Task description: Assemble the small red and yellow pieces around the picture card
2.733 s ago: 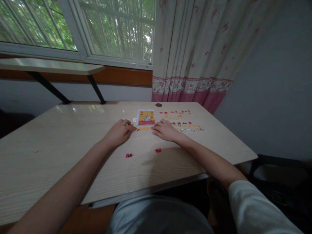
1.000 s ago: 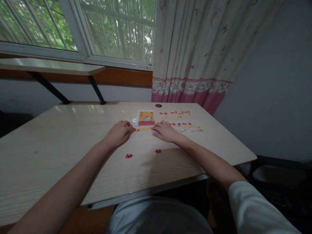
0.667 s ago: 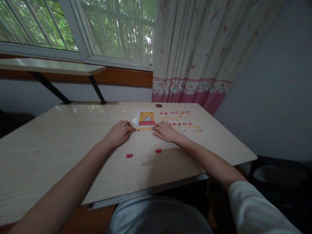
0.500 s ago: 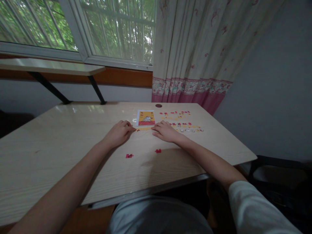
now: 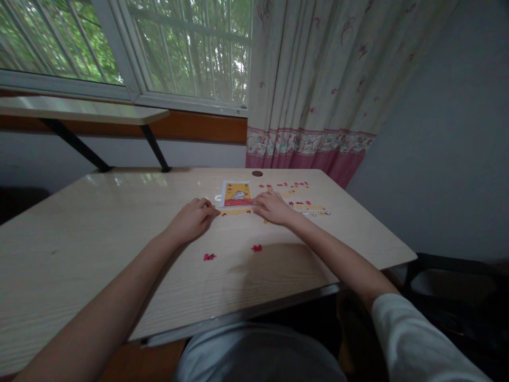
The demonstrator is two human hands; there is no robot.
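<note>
A narrow yellow strip of joined jigsaw pieces (image 5: 236, 212) lies just below a picture card (image 5: 237, 194) with a white animal on yellow and red. At the strip's left end is my left hand (image 5: 194, 218), its fingers curled and the fingertips pressed against the end piece. My right hand (image 5: 273, 207) is off the strip's right end, palm down, fingers apart, over the table between the card and the loose pieces. Nothing shows in it. A yellow piece (image 5: 266, 222) peeks out below its palm. Nearer to me lie two red jigsaw pieces, one left (image 5: 209, 257) and one right (image 5: 256, 248).
Rows of loose red jigsaw pieces (image 5: 284, 184) and white ones (image 5: 318, 213) lie on the right of the wooden table (image 5: 99, 254). A raised shelf (image 5: 87, 110) stands at the back left. Behind are a window and a curtain (image 5: 310, 85).
My right hand has let go of the strip's right end and shifted right, its fingers opening, uncovering dark marks there. My left hand stays at the left end.
</note>
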